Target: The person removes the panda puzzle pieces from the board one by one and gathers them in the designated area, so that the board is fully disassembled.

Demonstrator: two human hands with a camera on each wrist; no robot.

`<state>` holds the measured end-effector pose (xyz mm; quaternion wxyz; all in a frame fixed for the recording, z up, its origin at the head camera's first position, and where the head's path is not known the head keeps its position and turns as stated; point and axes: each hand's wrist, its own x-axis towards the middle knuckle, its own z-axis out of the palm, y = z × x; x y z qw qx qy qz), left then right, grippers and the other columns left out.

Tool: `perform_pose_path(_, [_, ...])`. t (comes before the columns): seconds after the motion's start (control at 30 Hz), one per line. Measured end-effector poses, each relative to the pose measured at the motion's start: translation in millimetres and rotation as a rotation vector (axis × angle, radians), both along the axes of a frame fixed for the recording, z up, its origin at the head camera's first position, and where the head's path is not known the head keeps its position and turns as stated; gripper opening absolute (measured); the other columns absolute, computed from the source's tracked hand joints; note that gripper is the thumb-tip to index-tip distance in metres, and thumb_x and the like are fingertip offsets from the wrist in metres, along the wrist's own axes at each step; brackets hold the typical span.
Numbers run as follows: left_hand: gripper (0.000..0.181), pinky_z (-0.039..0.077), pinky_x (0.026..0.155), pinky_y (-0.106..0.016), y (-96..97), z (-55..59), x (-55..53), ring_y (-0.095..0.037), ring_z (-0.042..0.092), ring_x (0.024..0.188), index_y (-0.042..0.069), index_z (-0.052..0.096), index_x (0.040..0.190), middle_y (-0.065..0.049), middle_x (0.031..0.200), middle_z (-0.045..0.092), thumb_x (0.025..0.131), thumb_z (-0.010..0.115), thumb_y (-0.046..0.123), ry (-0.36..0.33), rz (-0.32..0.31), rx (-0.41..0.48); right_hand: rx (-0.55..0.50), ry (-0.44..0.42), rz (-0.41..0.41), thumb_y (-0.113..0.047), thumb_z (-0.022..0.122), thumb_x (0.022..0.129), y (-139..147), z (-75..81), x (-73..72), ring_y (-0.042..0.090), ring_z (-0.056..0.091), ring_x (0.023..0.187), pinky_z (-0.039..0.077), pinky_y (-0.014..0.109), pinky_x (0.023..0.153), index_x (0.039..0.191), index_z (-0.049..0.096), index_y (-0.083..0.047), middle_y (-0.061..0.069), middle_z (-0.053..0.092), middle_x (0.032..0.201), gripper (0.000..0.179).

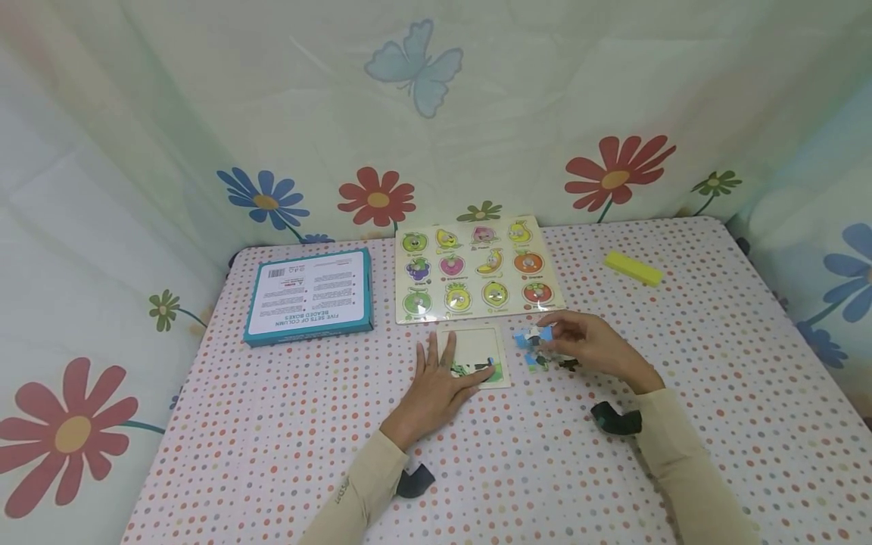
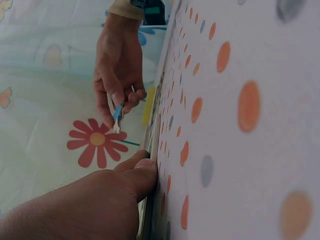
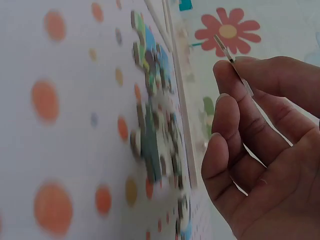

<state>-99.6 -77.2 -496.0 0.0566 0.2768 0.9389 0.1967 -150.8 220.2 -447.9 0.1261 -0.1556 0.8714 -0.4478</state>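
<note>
My left hand point(image 1: 434, 390) lies with spread fingers on a small wooden puzzle tray point(image 1: 505, 356). Some fitted pieces with green and dark patches point(image 1: 496, 373) show along the tray's near edge. In the left wrist view, the left thumb point(image 2: 146, 175) rests against the tray's side. Just right of the tray, my right hand point(image 1: 594, 346) pinches a puzzle piece point(image 2: 118, 118) between thumb and fingertips; in the right wrist view this piece point(image 3: 233, 62) is seen nearly edge-on, raised over the table. Several loose puzzle pieces point(image 3: 155, 135) lie heaped on the tablecloth below that hand.
A fruit peg board point(image 1: 477, 284) lies behind the tray. To its left is a teal-edged box point(image 1: 309, 295); at the back right, a yellow block point(image 1: 633, 269). Dark bands point(image 1: 616, 418) sit by both wrists. A flowered curtain point(image 1: 490, 98) backs the dotted tablecloth point(image 1: 272, 439).
</note>
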Motion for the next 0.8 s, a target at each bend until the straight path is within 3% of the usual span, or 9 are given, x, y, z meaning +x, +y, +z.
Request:
perform_pose_path(0.17, [0.04, -0.002, 0.113, -0.062, 0.1, 0.3, 0.5, -0.05, -0.01, 0.141, 0.051, 0.038, 0.14, -0.025, 0.157, 0.003, 0.102, 0.038, 0.043, 0.001, 0.003, -0.007, 0.01, -0.018, -0.069, -0.013, 0.066, 0.09, 20.4, -1.5, 6.5, 0.014, 0.053, 0.072, 0.045, 0.025, 0.057, 0.12, 0.059, -0.005, 0.011, 0.059, 0.091, 0.031])
perform_pose_path(0.43, [0.04, -0.002, 0.113, -0.062, -0.2, 1.0, 0.3, -0.05, -0.009, 0.141, 0.051, 0.038, 0.14, -0.026, 0.157, 0.004, 0.101, 0.039, 0.043, 0.001, 0.001, -0.002, 0.077, -0.023, -0.143, -0.016, 0.064, 0.092, 48.7, -6.1, 18.8, 0.013, 0.056, 0.075, 0.045, 0.026, 0.059, 0.125, 0.057, -0.004, 0.012, 0.062, 0.094, 0.035])
perform_pose_path(0.63, [0.04, -0.001, 0.113, -0.062, -0.1, 1.6, 0.3, -0.051, -0.008, 0.141, 0.05, 0.039, 0.14, -0.026, 0.157, 0.005, 0.101, 0.04, 0.043, 0.004, 0.002, -0.003, 0.105, -0.02, -0.148, -0.018, 0.064, 0.093, 60.4, -11.2, 24.9, 0.011, 0.058, 0.078, 0.046, 0.025, 0.062, 0.129, 0.055, -0.003, 0.012, 0.064, 0.097, 0.04])
perform_pose_path(0.8, [0.039, -0.001, 0.113, -0.062, 0.1, 2.1, 0.8, -0.05, -0.008, 0.141, 0.051, 0.039, 0.14, -0.025, 0.157, 0.004, 0.101, 0.039, 0.043, -0.004, 0.005, -0.006, 0.078, -0.028, -0.164, -0.016, 0.065, 0.092, 64.9, -13.4, 28.6, 0.011, 0.055, 0.07, 0.045, 0.025, 0.057, 0.127, 0.055, -0.002, 0.013, 0.065, 0.092, 0.039])
